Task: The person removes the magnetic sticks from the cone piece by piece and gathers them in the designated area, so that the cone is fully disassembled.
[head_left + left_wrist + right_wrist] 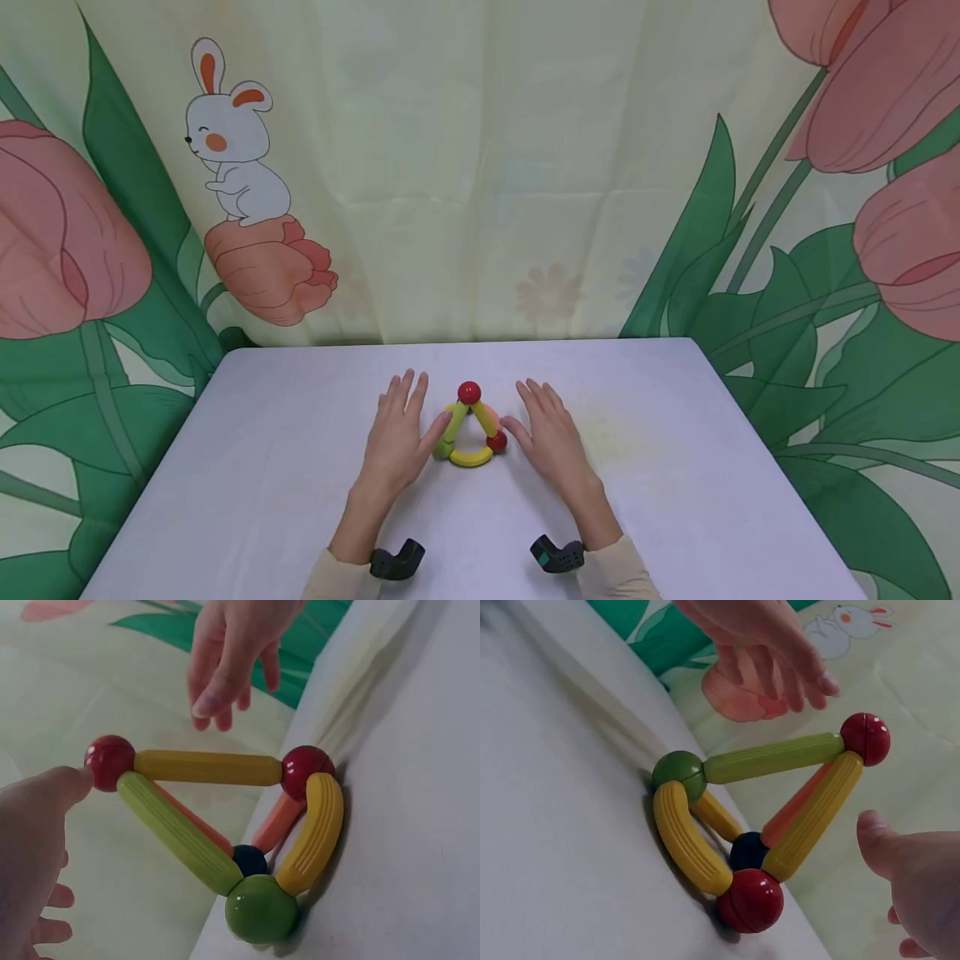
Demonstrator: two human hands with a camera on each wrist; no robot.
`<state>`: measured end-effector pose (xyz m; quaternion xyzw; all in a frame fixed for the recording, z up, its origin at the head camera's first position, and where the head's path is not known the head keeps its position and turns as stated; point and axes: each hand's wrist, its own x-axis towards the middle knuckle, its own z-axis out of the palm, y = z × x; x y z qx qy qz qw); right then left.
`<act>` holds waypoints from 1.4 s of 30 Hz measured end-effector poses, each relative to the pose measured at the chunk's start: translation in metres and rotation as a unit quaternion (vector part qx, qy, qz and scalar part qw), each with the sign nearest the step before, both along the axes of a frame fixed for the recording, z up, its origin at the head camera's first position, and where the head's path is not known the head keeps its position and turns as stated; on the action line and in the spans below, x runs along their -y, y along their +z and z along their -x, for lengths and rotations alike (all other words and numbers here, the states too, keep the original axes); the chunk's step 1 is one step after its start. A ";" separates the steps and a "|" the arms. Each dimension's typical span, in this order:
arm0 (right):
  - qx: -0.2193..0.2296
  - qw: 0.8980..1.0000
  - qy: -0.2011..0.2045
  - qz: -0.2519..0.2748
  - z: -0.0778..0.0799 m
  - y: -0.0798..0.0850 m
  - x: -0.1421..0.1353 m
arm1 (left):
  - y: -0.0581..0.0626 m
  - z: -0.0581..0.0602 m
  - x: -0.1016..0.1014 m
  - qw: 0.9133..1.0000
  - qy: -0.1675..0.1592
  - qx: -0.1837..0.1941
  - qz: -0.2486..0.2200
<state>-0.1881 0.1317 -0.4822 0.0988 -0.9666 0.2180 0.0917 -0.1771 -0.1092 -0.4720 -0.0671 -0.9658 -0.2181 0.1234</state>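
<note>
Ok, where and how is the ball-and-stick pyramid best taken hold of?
I'd pinch the top red ball from above. It is round, stands clear at the tip of the pyramid, and the three straight sticks slope down and away from it, so the approach from overhead looks free.

Surface (712, 517): nearly white
Toy (485, 419): ball-and-stick pyramid, upright
Base: green ball (442, 451) at eight o'clock, red ball (497, 442) at four, dark blue ball (250, 860) at twelve
Curves: yellow stick (471, 458) at six, orange-pink stick (279, 823) at two
Patch (615, 433): faint yellowish, toy's three o'clock
</note>
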 end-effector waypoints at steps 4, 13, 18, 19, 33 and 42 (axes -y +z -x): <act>-0.008 1.000 0.009 0.013 0.000 -0.002 0.002 | 0.005 0.002 -0.006 1.000 -0.015 -0.004 -0.025; 0.003 0.999 0.032 0.030 -0.001 -0.005 0.011 | 0.011 0.005 -0.021 0.997 -0.037 -0.036 -0.062; 0.007 0.999 0.036 0.028 -0.001 -0.008 0.016 | 0.012 0.006 -0.028 0.994 -0.053 -0.047 -0.086; 0.006 0.999 0.038 0.028 -0.001 -0.008 0.017 | 0.012 0.006 -0.029 0.993 -0.057 -0.053 -0.090; -0.009 0.997 0.068 0.031 0.001 -0.020 0.022 | 0.005 0.013 -0.036 0.981 -0.117 -0.113 -0.102; -0.012 0.996 0.080 0.039 -0.001 -0.027 0.028 | 0.004 0.012 -0.034 0.982 -0.112 -0.114 -0.096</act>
